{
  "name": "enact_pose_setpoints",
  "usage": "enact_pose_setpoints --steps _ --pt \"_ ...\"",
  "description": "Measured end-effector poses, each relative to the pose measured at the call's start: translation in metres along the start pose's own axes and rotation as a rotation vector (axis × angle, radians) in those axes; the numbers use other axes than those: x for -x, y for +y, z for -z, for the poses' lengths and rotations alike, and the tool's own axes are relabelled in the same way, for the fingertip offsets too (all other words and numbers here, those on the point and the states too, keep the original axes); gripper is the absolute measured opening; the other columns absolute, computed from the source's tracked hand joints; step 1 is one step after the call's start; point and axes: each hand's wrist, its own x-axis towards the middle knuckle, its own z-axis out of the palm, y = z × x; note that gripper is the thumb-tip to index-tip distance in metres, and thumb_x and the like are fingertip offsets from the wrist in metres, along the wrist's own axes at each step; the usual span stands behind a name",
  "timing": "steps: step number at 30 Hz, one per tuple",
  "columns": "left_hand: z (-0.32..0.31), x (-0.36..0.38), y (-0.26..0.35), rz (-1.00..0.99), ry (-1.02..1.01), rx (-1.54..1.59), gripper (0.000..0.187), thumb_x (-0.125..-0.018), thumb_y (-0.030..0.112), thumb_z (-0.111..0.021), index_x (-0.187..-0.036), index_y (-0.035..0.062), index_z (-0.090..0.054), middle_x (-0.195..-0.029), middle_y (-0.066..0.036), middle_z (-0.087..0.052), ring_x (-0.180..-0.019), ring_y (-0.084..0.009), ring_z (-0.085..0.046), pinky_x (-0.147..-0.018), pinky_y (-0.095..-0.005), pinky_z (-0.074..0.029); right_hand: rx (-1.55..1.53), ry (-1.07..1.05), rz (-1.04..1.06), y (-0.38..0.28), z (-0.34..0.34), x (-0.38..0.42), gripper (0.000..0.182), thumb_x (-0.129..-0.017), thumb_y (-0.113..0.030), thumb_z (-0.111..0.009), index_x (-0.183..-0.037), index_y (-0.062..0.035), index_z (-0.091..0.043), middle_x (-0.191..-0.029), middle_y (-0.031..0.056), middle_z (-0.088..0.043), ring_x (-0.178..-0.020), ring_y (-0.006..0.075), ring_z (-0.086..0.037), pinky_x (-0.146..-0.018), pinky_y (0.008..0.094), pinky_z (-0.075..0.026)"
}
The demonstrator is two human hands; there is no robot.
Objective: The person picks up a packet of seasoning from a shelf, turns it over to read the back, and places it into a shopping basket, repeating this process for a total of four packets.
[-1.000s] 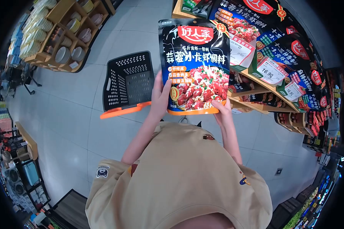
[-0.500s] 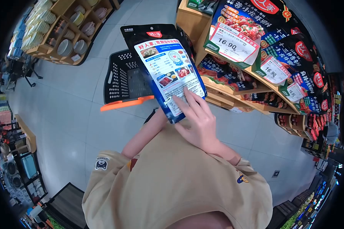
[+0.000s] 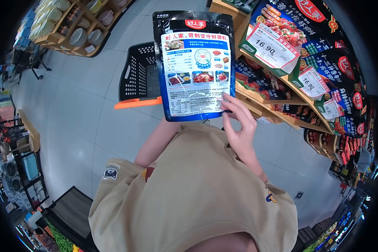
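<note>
The dark pouch [image 3: 193,67] stands nearly upright at the upper centre of the frame, its printed back facing up, in front of the black basket [image 3: 132,77]. At its lower right edge the right hand [image 3: 240,124] has a half-curled grip, fingertips at the border, though whether they pinch it I cannot tell; the left hand is hidden behind the pouch, so its grip cannot be judged. Steady support from behind, with fingertips only at the margin, should keep the panel flat and its small print uncovered.
</note>
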Motion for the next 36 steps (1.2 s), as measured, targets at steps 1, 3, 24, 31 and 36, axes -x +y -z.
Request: enact_pose_setpoints --steps 1,3,24,31,36 --pt "0.0 0.0 0.0 -0.005 0.006 -0.001 0.058 -0.083 0.028 -0.043 -0.127 -0.0002 -0.019 -0.124 -0.014 -0.032 -0.112 -0.0218 -0.035 -0.093 -0.0304 -0.029 0.01 0.059 0.01 0.005 0.002 -0.001 0.027 -0.069 0.008 -0.051 -0.094 0.0007 -0.057 -0.104 0.0141 -0.054 -0.078 0.0174 -0.058 -0.064 0.0255 -0.048" --pt "-0.001 0.0 -0.001 -0.012 0.012 -0.003 0.058 -0.083 0.028 -0.043 -0.127 -0.0002 -0.019 -0.123 -0.014 -0.032 -0.112 -0.0218 -0.035 -0.093 -0.0304 -0.029 0.03 0.081 0.006 0.01 0.005 -0.003 0.026 -0.069 0.008 -0.051 -0.093 0.0013 -0.057 -0.099 0.0142 -0.056 -0.076 0.017 -0.058 -0.066 0.0258 -0.048" --pt "-0.002 0.004 -0.004 -0.032 0.038 -0.025 0.056 -0.083 0.028 -0.042 -0.126 -0.0003 -0.021 -0.122 -0.014 -0.034 -0.111 -0.0215 -0.037 -0.092 -0.0303 -0.029 0.022 0.146 -0.068 0.022 0.011 -0.005 0.025 -0.068 0.007 -0.051 -0.092 0.0027 -0.056 -0.095 0.0137 -0.057 -0.074 0.0158 -0.057 -0.066 0.0255 -0.047" --pt "-0.003 0.005 -0.005 -0.039 0.04 -0.029 0.055 -0.083 0.028 -0.042 -0.126 -0.0003 -0.022 -0.122 -0.014 -0.034 -0.11 -0.0214 -0.037 -0.092 -0.0303 -0.03 0.028 0.162 -0.113 0.022 0.014 -0.007 0.024 -0.07 0.007 -0.051 -0.093 0.0028 -0.056 -0.094 0.0126 -0.058 -0.076 0.0164 -0.058 -0.066 0.0253 -0.047" --pt "-0.002 0.005 -0.005 -0.041 0.044 -0.032 0.055 -0.083 0.028 -0.042 -0.126 -0.0003 -0.022 -0.121 -0.014 -0.035 -0.11 -0.0214 -0.037 -0.092 -0.0302 -0.03 0.032 0.164 -0.124 0.022 0.014 -0.008 0.023 -0.07 0.006 -0.051 -0.093 0.0029 -0.056 -0.094 0.0125 -0.058 -0.076 0.0159 -0.057 -0.066 0.0252 -0.047"
